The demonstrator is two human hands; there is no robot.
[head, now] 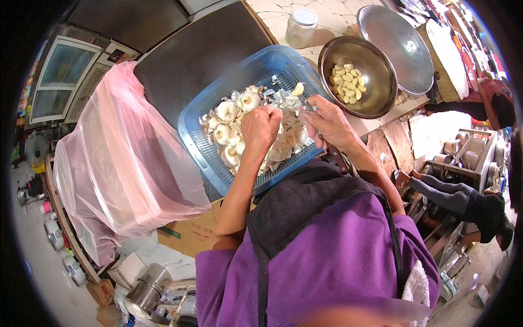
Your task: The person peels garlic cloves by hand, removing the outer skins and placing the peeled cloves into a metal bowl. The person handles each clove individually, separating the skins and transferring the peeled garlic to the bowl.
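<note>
Before me is a blue plastic basket (190, 135) with garlic bulbs (226, 111) on its left side and papery garlic skins (286, 149) on its right. My left hand (261, 127) is curled over the garlic, fingers bent inward; anything inside it is hidden. At the basket's right rim, my right hand (329, 122) grips a knife, whose riveted brown handle (338, 159) sticks out below the palm. Its blade is hard to make out. A pale garlic clove (297, 89) rests on the skins just beyond my right hand.
Right of the basket stands a metal bowl (378, 96) with several peeled cloves (347, 83), beside a larger metal basin (402, 45). A lidded glass jar (301, 30) stands behind. Pink netting (122, 155) covers something at left. Another person (461, 200) is at far right.
</note>
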